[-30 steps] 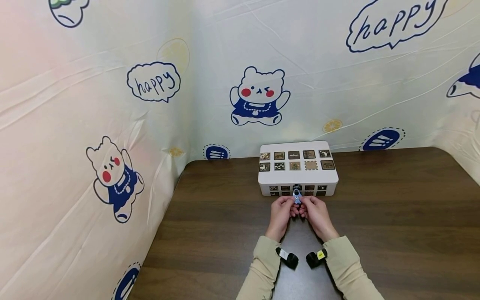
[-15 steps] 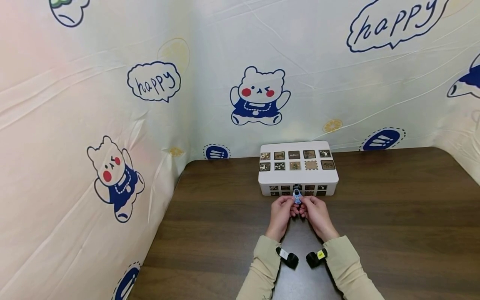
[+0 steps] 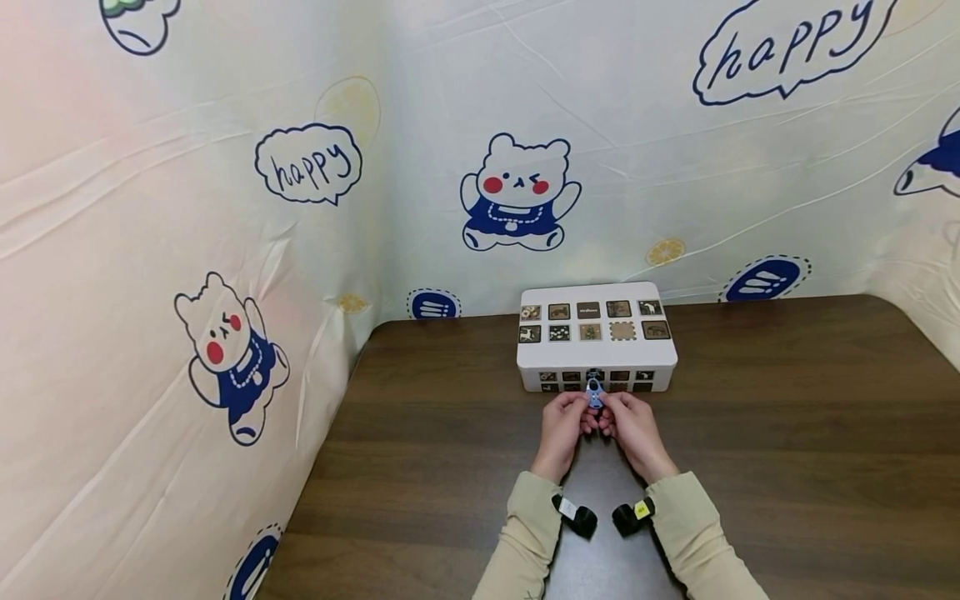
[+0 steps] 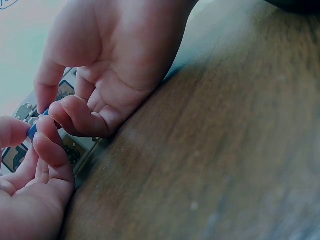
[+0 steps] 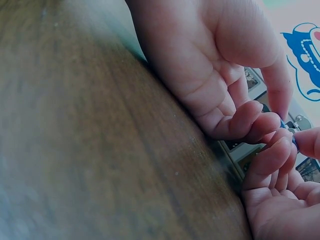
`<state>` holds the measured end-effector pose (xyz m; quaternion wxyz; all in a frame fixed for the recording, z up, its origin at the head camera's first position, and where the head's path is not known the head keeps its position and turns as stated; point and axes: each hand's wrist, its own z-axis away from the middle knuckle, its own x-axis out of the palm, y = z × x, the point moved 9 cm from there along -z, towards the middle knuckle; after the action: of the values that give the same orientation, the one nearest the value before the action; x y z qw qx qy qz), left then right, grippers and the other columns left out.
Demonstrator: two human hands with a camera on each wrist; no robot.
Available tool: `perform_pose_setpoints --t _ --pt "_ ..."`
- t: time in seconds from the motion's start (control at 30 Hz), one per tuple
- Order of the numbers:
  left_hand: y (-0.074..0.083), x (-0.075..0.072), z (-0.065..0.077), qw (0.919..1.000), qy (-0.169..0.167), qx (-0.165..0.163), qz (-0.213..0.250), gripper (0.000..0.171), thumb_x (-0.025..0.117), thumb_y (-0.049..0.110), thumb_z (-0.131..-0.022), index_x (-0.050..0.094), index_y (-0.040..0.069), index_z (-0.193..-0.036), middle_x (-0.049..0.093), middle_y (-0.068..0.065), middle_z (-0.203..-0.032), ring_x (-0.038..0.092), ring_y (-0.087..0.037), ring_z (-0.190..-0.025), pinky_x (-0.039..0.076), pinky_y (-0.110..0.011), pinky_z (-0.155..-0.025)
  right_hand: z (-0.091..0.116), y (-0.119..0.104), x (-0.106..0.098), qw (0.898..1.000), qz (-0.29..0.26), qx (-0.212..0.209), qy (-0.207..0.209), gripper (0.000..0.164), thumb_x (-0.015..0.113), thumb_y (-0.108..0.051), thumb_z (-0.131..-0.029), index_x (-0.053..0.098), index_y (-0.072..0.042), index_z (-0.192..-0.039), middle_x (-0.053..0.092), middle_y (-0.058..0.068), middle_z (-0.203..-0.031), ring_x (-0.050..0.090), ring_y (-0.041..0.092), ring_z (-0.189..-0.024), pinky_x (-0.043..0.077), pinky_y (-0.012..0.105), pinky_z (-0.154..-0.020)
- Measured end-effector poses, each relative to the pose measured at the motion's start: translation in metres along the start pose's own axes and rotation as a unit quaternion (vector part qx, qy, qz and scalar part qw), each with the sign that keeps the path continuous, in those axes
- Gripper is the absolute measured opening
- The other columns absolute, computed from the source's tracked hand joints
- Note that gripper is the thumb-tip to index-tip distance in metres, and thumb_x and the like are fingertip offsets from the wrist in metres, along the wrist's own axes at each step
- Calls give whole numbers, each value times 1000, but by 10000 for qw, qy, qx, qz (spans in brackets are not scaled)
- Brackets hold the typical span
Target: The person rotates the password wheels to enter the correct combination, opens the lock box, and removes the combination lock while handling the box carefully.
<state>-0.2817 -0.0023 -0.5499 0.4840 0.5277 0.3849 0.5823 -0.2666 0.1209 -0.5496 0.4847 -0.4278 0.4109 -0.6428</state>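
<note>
A small blue padlock (image 3: 595, 397) with its shackle upward stands at the metal clasp (image 3: 593, 374) on the front of a white tin box (image 3: 596, 357). The left hand (image 3: 561, 427) pinches its left side between thumb and finger. From the other side, the right hand (image 3: 634, 429) pinches it too. Both hands rest low over the table with their lower fingers curled inward. In the left wrist view only a blue sliver of the padlock (image 4: 33, 132) shows between the fingertips. The right wrist view likewise has fingers covering most of the padlock (image 5: 294, 143).
The box, printed with small dark square pictures, sits at the back of the brown wooden table (image 3: 450, 467) against a pale cartoon-print cloth (image 3: 420, 108). Black wrist cameras (image 3: 579, 521) are strapped over both beige sleeves (image 3: 693, 517).
</note>
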Motion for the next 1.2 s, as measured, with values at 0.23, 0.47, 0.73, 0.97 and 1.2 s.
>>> perform_pose_setpoints --t 0.23,0.47,0.73,0.97,1.2 --pt "0 0 0 10000 8 -39 -9 12 57 9 -92 65 1 -97 64 0 -70 55 -6 -53 45 -18 -50 0 0 1 10000 49 24 4 19 50 -18 -99 56 -2 -91 51 -2 -70 52 7 -57 49 20 -54" --pt "-1 -1 0 10000 31 -57 -17 13 58 10 -92 65 1 -98 64 0 -71 55 -6 -54 45 -18 -51 1 0 0 10000 74 -23 20 21 52 -19 -98 57 -3 -87 51 -2 -68 53 7 -56 49 20 -53" --pt "-1 -1 0 10000 47 -18 -14 13 59 11 -92 65 1 -97 64 -3 -72 55 -7 -54 45 -18 -50 1 -1 1 9999 34 -104 -12 20 53 -18 -98 58 -4 -85 52 -3 -66 53 7 -55 48 20 -52" --pt "0 -1 1 10000 12 -23 -29 14 59 13 -93 65 1 -99 65 -4 -74 56 -7 -55 45 -18 -51 0 0 0 9999 55 -122 1 21 53 -18 -98 58 -4 -83 52 -2 -66 53 7 -55 48 20 -52" --pt "0 0 0 10000 -9 -5 16 13 60 13 -92 65 2 -98 65 -4 -74 56 -7 -54 45 -18 -51 -1 -1 0 9999 113 -104 3 21 52 -18 -98 59 -3 -86 51 -2 -65 52 7 -55 48 20 -52"
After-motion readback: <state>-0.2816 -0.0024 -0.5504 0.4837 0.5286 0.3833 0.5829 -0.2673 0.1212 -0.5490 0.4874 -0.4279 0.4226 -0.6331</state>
